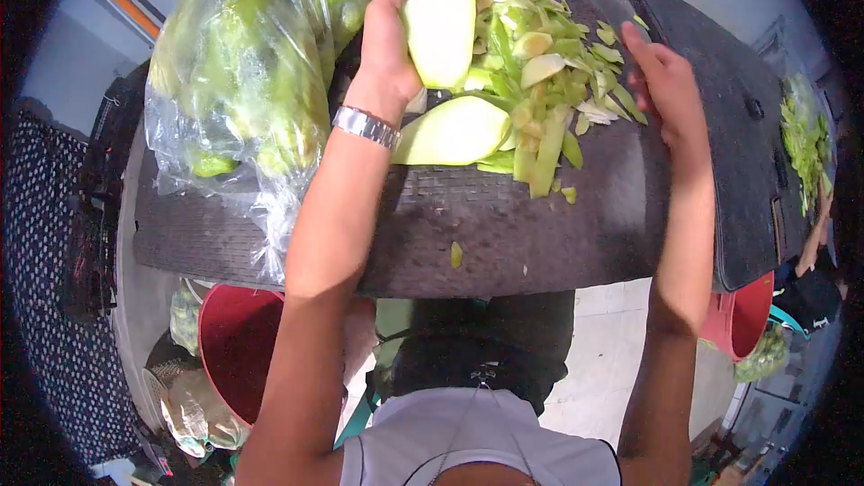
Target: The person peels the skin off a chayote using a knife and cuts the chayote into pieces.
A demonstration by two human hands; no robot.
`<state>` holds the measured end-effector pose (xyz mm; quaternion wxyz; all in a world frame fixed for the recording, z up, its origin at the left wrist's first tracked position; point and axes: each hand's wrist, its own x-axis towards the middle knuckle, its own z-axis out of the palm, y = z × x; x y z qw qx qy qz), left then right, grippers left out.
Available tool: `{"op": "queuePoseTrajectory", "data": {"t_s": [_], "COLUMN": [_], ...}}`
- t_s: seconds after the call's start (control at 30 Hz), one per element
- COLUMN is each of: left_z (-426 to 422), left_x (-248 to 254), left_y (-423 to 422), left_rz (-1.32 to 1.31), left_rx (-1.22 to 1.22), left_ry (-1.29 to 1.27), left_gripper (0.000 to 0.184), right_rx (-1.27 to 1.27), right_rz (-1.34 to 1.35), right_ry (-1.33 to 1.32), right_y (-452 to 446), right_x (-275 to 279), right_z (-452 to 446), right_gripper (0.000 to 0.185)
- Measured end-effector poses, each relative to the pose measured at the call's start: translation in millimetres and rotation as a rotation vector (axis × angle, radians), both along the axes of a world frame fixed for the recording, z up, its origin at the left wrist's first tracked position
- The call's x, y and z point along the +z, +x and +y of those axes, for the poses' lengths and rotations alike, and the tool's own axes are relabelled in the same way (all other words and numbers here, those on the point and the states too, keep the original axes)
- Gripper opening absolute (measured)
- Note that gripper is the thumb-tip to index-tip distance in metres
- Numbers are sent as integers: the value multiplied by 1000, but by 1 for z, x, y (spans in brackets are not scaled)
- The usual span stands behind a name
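In my left hand (389,49) is a large peeled pale-green fruit (441,25), upright, with my fingers wrapped around its left side. A second peeled fruit (454,132) lies on the dark table just below it. My right hand (668,90) is raised over the table's right side, beyond the peels. Its fingers are curled; whatever they may hold is hidden, and a small green scrap shows near the fingertip. Between my hands spreads a heap of green and whitish peels (544,72).
A clear plastic bag of green fruits (238,81) stands on the left of the dark table (540,247). Another black surface (720,90) adjoins it on the right. Red buckets (236,342) (749,315) stand below on both sides. Leafy greens (804,139) are at far right.
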<state>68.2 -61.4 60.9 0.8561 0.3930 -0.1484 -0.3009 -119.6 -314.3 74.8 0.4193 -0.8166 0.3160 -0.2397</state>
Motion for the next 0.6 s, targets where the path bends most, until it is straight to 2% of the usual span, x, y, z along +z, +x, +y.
{"op": "queuePoseTrajectory", "data": {"t_s": [0.03,0.13,0.17,0.23,0.33,0.37,0.4,0.47,0.6], "left_z": [0,3,4,13,18,20,22,26,27], "left_x": [0,-2,-7,-3,-4,-16,-21,-31,-40], "left_y": [-4,-6,-4,-11,-34,-34,-39,-48,-57], "left_rz": [16,33,20,79,200,168,149,163,88], "left_rx": [24,99,125,124,55,-4,-91,-148,-190], "left_ry": [12,56,80,81,-150,-134,-74,24,184], "left_gripper": [36,33,33,31,33,39,33,44,39], "right_rx": [195,336,451,490,409,399,387,379,353], "right_rz": [-39,-110,-60,-67,-185,-245,-303,-242,-234], "right_ry": [404,681,731,703,706,739,774,717,595], "right_y": [2,14,17,21,34,37,39,40,38], "right_x": [0,2,4,3,-12,-15,-17,-19,-29], "right_z": [-2,36,44,64,78,78,79,81,86], "right_gripper": [56,60,53,48,38,37,36,34,30]}}
